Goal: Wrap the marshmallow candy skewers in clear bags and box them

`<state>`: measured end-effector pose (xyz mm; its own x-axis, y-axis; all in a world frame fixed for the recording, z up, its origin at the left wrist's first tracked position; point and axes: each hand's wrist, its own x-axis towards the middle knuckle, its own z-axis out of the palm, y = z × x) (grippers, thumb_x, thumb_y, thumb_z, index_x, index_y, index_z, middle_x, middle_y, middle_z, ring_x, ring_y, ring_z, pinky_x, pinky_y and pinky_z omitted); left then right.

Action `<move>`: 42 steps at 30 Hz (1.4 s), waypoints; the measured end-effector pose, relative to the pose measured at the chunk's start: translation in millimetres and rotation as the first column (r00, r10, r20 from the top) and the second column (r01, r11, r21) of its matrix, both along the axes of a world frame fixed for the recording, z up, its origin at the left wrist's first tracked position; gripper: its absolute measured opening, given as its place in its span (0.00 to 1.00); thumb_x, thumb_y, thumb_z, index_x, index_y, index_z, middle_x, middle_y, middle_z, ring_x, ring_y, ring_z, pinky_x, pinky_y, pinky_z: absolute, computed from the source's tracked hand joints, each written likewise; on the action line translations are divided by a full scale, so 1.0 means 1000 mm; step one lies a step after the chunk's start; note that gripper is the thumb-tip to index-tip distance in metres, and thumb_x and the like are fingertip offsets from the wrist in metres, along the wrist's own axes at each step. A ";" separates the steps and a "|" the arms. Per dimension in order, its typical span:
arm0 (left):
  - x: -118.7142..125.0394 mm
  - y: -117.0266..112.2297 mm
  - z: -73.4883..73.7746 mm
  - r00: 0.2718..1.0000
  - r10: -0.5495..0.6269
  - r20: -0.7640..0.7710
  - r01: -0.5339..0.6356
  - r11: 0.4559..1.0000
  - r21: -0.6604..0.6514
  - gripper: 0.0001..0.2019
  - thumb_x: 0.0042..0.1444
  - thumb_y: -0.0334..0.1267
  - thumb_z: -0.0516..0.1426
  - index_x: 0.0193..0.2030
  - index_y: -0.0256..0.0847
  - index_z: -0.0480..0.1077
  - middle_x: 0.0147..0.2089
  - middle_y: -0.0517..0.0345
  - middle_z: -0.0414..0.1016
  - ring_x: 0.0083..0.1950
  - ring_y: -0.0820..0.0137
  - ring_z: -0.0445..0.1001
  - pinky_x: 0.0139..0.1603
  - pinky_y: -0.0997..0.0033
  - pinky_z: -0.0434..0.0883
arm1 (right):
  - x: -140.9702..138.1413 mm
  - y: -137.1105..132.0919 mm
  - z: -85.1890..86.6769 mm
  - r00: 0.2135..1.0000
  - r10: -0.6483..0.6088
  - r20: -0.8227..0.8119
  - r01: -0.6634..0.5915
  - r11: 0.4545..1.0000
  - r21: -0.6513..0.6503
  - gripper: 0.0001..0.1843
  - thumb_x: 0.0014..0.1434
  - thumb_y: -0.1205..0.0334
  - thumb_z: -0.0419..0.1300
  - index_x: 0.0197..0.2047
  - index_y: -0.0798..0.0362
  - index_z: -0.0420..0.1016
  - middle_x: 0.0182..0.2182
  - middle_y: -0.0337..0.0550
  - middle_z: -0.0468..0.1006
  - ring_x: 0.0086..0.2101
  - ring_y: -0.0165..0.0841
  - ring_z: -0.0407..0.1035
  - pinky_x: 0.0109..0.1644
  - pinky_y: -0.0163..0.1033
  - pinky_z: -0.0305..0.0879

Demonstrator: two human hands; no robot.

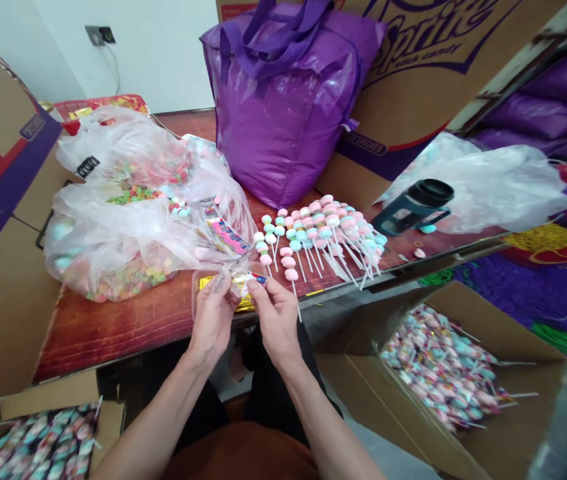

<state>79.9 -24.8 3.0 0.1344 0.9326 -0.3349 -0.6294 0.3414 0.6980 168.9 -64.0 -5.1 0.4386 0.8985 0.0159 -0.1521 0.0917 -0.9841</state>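
Observation:
Between both hands, above the table's front edge, is a small clear plastic wrapper (240, 285) with coloured print. My left hand (209, 319) pinches its left side with thumb and fingers, and my right hand (279, 321) pinches the right side. Just beneath them sits a shallow clear tray (194, 295) with gold twist ties (246, 305) in it. To the right of my hands, marshmallow skewers (313, 223) in pink, blue, white and green lie in a fanned row. One pink skewer (291, 274) reaches over the table edge. Printed wrappers (228, 237) lie behind my hands.
Plastic bags of gummy candy and marshmallows (113, 230) stand at left, a purple bag (288, 107) behind. A dark flask (416, 205) leans at right. Boxes of wrapped skewers stand below right (443, 363) and below left (38, 440).

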 end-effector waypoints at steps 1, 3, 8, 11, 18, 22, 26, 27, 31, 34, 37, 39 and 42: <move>0.000 -0.002 0.000 1.000 0.007 -0.003 -0.007 1.000 -0.020 0.13 0.42 0.41 0.72 0.31 0.40 0.75 0.32 0.62 0.75 0.28 0.78 0.69 0.30 0.79 0.68 | 0.001 -0.001 0.000 0.999 -0.009 0.035 0.009 1.000 -0.005 0.21 0.62 0.50 0.60 0.24 0.52 0.63 0.23 0.32 0.60 0.26 0.26 0.53 0.31 0.33 0.55; 0.000 -0.004 0.000 0.999 0.009 -0.032 -0.010 0.999 -0.034 0.13 0.45 0.43 0.70 0.35 0.40 0.75 0.37 0.60 0.77 0.30 0.77 0.71 0.29 0.79 0.68 | 0.003 -0.002 0.000 0.995 -0.011 0.100 0.013 1.000 -0.019 0.23 0.64 0.49 0.58 0.23 0.52 0.58 0.22 0.32 0.56 0.25 0.26 0.50 0.28 0.33 0.51; -0.004 -0.004 0.003 0.997 -0.011 -0.070 0.007 0.998 -0.063 0.14 0.43 0.40 0.72 0.34 0.38 0.76 0.36 0.59 0.78 0.31 0.77 0.72 0.30 0.79 0.69 | 0.013 -0.008 0.005 0.973 0.033 0.230 -0.026 0.999 -0.035 0.22 0.65 0.50 0.57 0.24 0.52 0.60 0.22 0.32 0.57 0.25 0.26 0.51 0.28 0.33 0.50; -0.007 -0.002 0.004 0.998 0.002 -0.060 -0.008 0.996 -0.092 0.15 0.38 0.36 0.73 0.33 0.37 0.76 0.34 0.60 0.78 0.31 0.77 0.73 0.30 0.79 0.69 | 0.017 -0.012 0.006 0.977 0.014 0.211 -0.007 0.999 -0.036 0.19 0.63 0.51 0.60 0.26 0.52 0.61 0.24 0.32 0.60 0.27 0.27 0.53 0.30 0.33 0.54; 0.004 -0.009 0.009 0.996 0.048 -0.080 -0.051 0.998 -0.025 0.15 0.41 0.42 0.73 0.32 0.40 0.76 0.33 0.62 0.78 0.30 0.77 0.74 0.27 0.79 0.67 | 0.015 -0.016 0.002 0.985 -0.097 0.142 0.103 0.994 -0.031 0.25 0.63 0.47 0.59 0.21 0.51 0.58 0.20 0.32 0.56 0.24 0.26 0.50 0.27 0.33 0.51; 0.008 -0.013 0.011 0.988 0.046 -0.151 -0.039 0.998 0.045 0.18 0.41 0.50 0.72 0.34 0.42 0.77 0.35 0.60 0.80 0.34 0.73 0.77 0.29 0.77 0.70 | 0.019 -0.015 0.000 0.974 -0.153 0.168 0.162 0.986 -0.047 0.26 0.64 0.45 0.57 0.21 0.52 0.60 0.19 0.33 0.58 0.22 0.26 0.52 0.25 0.34 0.51; 0.009 -0.016 0.011 0.989 0.019 -0.145 -0.007 0.996 0.084 0.18 0.43 0.47 0.72 0.38 0.42 0.77 0.41 0.56 0.81 0.41 0.68 0.79 0.35 0.73 0.74 | 0.022 -0.016 -0.003 0.957 -0.151 0.246 0.165 0.985 -0.039 0.25 0.65 0.46 0.57 0.21 0.52 0.59 0.19 0.33 0.56 0.23 0.26 0.51 0.26 0.34 0.51; 0.009 -0.016 0.010 0.989 0.032 -0.143 -0.020 0.996 0.089 0.17 0.43 0.46 0.72 0.37 0.41 0.77 0.41 0.56 0.81 0.41 0.67 0.79 0.36 0.72 0.74 | 0.022 -0.016 -0.003 0.957 -0.155 0.245 0.171 0.984 -0.045 0.26 0.65 0.46 0.56 0.21 0.52 0.59 0.19 0.33 0.56 0.23 0.26 0.51 0.26 0.34 0.50; 0.012 -0.011 0.009 0.984 0.095 -0.150 -0.088 0.995 0.053 0.15 0.43 0.45 0.72 0.32 0.39 0.75 0.35 0.59 0.79 0.33 0.74 0.75 0.31 0.77 0.70 | 0.029 -0.014 -0.005 0.937 -0.232 0.262 0.255 0.965 -0.056 0.27 0.65 0.46 0.55 0.20 0.52 0.59 0.18 0.33 0.57 0.22 0.27 0.52 0.26 0.34 0.51; 0.008 -0.001 0.006 0.986 0.145 -0.086 -0.147 0.989 -0.013 0.17 0.40 0.41 0.73 0.28 0.38 0.70 0.28 0.65 0.73 0.28 0.79 0.69 0.26 0.80 0.66 | 0.050 -0.012 -0.010 0.813 -0.350 0.466 0.405 0.914 -0.020 0.25 0.68 0.48 0.51 0.22 0.52 0.65 0.20 0.35 0.64 0.24 0.29 0.57 0.31 0.36 0.55; 0.001 0.012 0.002 0.991 0.130 -0.020 -0.132 0.983 -0.131 0.19 0.37 0.37 0.74 0.29 0.38 0.69 0.28 0.67 0.72 0.26 0.81 0.68 0.26 0.81 0.66 | 0.073 -0.011 -0.023 0.548 -0.260 0.795 0.470 0.882 -0.036 0.18 0.66 0.50 0.54 0.30 0.53 0.72 0.27 0.40 0.73 0.29 0.32 0.63 0.35 0.37 0.55; -0.001 0.018 -0.001 0.993 0.117 0.014 -0.112 0.973 -0.203 0.19 0.37 0.36 0.75 0.31 0.37 0.70 0.29 0.66 0.73 0.25 0.82 0.68 0.26 0.81 0.67 | 0.081 -0.011 -0.034 0.403 -0.101 0.909 0.456 0.884 -0.104 0.13 0.64 0.53 0.57 0.34 0.53 0.74 0.32 0.44 0.76 0.33 0.34 0.67 0.34 0.37 0.53; -0.002 0.022 -0.002 0.991 0.125 0.041 -0.112 0.963 -0.245 0.17 0.40 0.34 0.74 0.32 0.37 0.71 0.29 0.65 0.74 0.25 0.82 0.69 0.26 0.82 0.68 | 0.083 -0.009 -0.047 0.342 -0.025 0.939 0.462 0.875 -0.144 0.09 0.63 0.61 0.57 0.34 0.53 0.76 0.33 0.46 0.78 0.34 0.36 0.69 0.34 0.38 0.54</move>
<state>78.4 -2.4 1.4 0.0525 0.8353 -0.5473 -0.7108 0.4162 0.5671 252.2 -73.4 -51.6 0.5523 0.7826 0.2873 0.7957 -0.3919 -0.4619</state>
